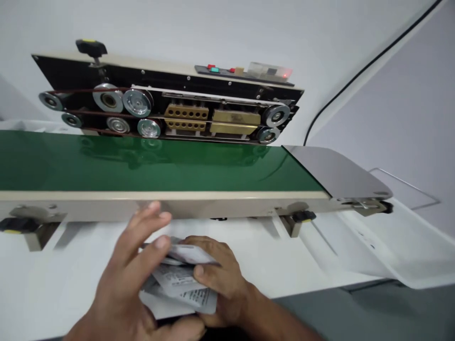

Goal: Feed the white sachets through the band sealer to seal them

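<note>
My right hand (222,277) grips a small stack of silvery printed pouches (185,279), its thumb pressed on top of them. The pouches fan out unevenly, and dark print shows on the lower ones. On their left side is my left hand (130,274), open, with its fingers raised and apart. Its fingertips come close to the pouches' upper left edge; whether they touch, I cannot tell. Both hands are in front of a continuous band sealer (170,104), low in the view.
A green conveyor belt (142,166) runs along the sealer, with a metal end plate (337,168) at right. Black knobs (304,217) stick out below its front rail. A white tray (405,251) stands at right on the white table (88,265). A black cable (355,78) hangs along the wall.
</note>
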Available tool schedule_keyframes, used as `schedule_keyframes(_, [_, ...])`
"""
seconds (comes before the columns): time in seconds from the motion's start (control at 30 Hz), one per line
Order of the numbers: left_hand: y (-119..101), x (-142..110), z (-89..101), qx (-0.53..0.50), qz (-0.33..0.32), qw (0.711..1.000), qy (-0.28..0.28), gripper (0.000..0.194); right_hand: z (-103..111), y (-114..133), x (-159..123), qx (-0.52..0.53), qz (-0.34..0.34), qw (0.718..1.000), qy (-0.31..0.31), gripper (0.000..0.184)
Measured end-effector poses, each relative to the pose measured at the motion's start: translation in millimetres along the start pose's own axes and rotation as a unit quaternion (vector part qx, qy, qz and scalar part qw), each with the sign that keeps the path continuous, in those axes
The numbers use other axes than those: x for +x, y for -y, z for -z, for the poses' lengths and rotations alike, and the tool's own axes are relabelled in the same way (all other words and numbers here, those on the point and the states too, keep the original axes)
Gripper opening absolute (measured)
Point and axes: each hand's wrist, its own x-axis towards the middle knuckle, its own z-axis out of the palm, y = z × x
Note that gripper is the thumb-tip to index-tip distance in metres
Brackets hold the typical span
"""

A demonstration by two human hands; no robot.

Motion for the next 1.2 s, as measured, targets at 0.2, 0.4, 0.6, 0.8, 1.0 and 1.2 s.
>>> schedule_keyframes(0.2, [0.9,-19.1,-14.8,-0.003,0.097,0.993,0.066,0.083,3.0,2.1,-26.3,0.002,-0.123,0.992,0.042,0.086])
schedule_keyframes(0.4, [0.7,-42.3,-23.0,0.02,0.188,0.98,0.059,0.077,-2.9,5.5,-39.7,-0.018,-0.158,0.987,0.021,0.107])
schedule_keyframes(0.6, [-9.6,-37.3,-26.1,-0.024,0.184,0.982,0.045,0.086,-4.0,8.9,-26.8,-0.021,-0.178,0.984,0.003,0.103])
schedule_keyframes(0.8, [-8.6,-28.8,-31.2,-0.166,0.167,0.963,-0.13,0.085,9.5,10.3,-17.2,-0.016,-0.145,0.987,0.068,0.102])
schedule_keyframes(1.0, [-4.7,-40.4,-31.0,-0.108,0.241,0.964,0.041,0.089,5.7,-2.2,-26.2,-0.016,-0.175,0.979,0.107,0.092])
schedule_keyframes(1.2, [-11.0,-40.0,-32.7,-0.219,0.304,0.925,0.063,0.081,9.4,12.8,-17.2,0.002,-0.202,0.976,0.075,0.079])
